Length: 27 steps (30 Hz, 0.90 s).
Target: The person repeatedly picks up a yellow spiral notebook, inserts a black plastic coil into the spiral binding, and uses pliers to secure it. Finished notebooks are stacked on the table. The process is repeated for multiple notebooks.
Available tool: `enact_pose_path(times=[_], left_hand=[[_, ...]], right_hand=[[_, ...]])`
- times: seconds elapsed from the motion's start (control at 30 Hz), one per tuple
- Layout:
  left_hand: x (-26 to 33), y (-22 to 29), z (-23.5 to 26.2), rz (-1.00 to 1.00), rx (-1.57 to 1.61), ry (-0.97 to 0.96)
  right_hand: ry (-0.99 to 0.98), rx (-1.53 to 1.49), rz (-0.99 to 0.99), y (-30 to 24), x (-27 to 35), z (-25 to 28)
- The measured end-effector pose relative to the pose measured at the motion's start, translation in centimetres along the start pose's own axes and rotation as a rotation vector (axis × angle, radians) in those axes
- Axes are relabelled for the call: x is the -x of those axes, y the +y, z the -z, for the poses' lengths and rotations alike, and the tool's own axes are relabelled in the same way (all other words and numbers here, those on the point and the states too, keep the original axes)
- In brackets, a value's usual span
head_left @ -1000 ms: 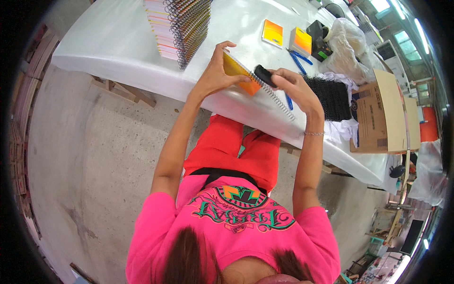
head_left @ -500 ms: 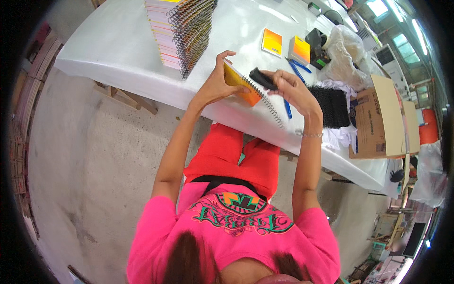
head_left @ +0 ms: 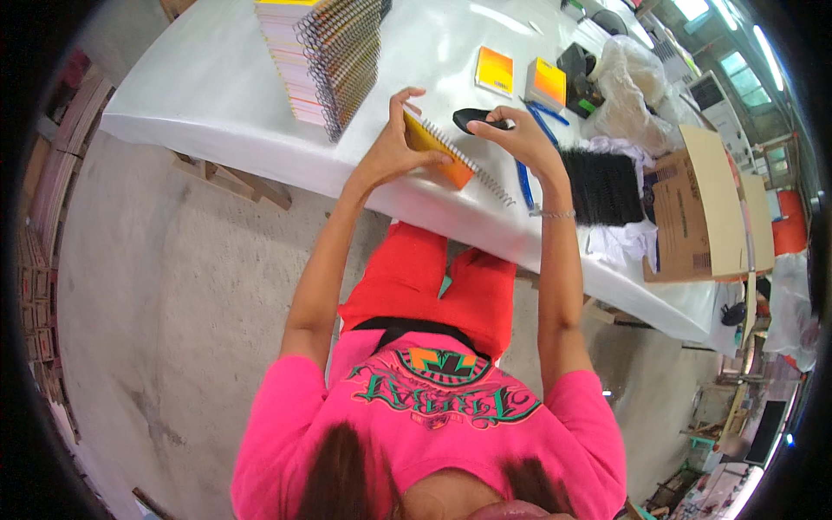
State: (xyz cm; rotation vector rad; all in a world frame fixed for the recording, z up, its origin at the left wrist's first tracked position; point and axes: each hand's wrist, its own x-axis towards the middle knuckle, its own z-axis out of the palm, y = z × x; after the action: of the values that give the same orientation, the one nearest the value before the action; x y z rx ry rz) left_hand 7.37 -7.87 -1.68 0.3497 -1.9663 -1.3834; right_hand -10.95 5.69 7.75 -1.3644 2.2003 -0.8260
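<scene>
A small yellow-orange notepad is tilted up at the table's near edge. My left hand grips it, thumb across the cover and fingers behind. A metal spiral coil runs along the pad's right edge, its loose tail sticking out beyond the near corner. Just right of the coil, my right hand pinches a dark, rounded black piece whose exact kind I cannot make out. A small gap shows between the black piece and the coil.
Coil-bound pads stand stacked at the far left. Two orange pads, one flat and one thicker, lie beyond my right hand near blue-handled tools. Black coils, a plastic bag and a cardboard box occupy the right.
My right hand has shifted slightly left and away from me with the black piece, which has turned. The coil's loose tail reaches out less far. My left hand keeps its grip.
</scene>
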Motion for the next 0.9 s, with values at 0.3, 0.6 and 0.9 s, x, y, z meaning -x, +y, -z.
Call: enact_pose_path(times=[0.3, 0.6, 0.9], left_hand=[[-0.2, 0.3, 0.2, 0.035, 0.098, -0.033], [-0.3, -0.2, 0.4, 0.01, 0.154, -0.051], [0.0, -0.4, -0.6, 0.047, 0.162, -0.066]], right_hand=[[-0.365, -0.779, 0.133, -1.1, 1.6, 0.3], [-0.158, -0.213, 0.171, -3.1, -0.6, -0.3], [0.111, 0.004, 0.256, 0.5, -2.6, -1.9]])
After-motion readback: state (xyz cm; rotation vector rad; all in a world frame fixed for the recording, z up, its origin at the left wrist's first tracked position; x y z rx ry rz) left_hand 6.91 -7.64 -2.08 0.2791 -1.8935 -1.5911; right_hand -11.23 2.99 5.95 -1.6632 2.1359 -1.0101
